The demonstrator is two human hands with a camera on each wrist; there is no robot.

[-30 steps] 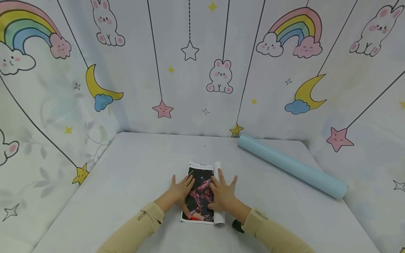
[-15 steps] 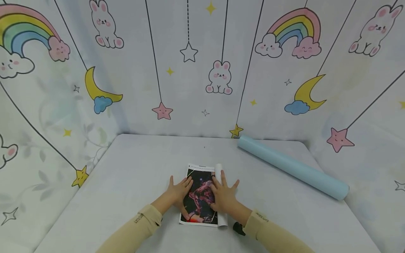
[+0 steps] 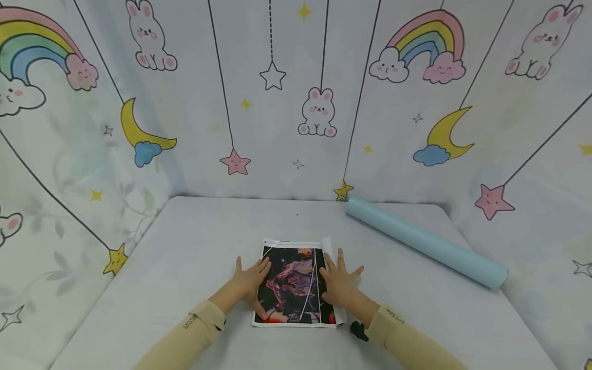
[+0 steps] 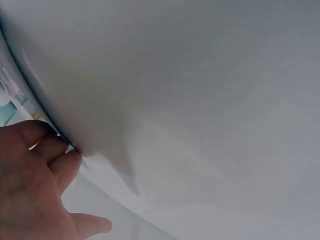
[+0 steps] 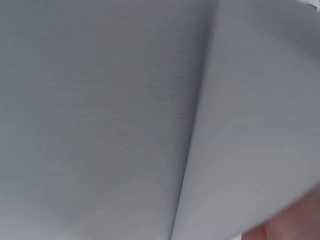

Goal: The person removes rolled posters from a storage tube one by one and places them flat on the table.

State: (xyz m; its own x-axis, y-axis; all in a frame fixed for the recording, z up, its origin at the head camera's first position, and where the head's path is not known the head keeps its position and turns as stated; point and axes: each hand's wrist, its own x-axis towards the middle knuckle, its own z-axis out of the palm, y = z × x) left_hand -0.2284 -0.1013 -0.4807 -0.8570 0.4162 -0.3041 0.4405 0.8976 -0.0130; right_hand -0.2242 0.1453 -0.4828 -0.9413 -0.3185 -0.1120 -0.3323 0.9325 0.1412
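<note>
A glossy printed poster (image 3: 293, 285), dark with pink and orange shapes, lies partly unrolled on the white table in the head view. Its right side is still curled into a white roll (image 3: 341, 314). Fingers spread, my left hand (image 3: 247, 285) rests on the poster's left edge. My right hand (image 3: 342, 288), also spread, presses on the rolled side. In the left wrist view the left hand (image 4: 37, 185) shows at lower left, fingertips at an edge. Pale curved paper (image 5: 250, 125) fills much of the right wrist view, hiding most of that hand.
A long light-blue roll (image 3: 425, 241) lies diagonally at the table's right. Beside my right cuff is a small black object (image 3: 358, 331). A curtain (image 3: 199, 103) printed with rabbits, stars and rainbows stands behind the white table (image 3: 208, 226).
The poster has been unrolled wider, showing more of its picture. My right hand has moved right with the rolled side, and my left hand has shifted slightly left.
</note>
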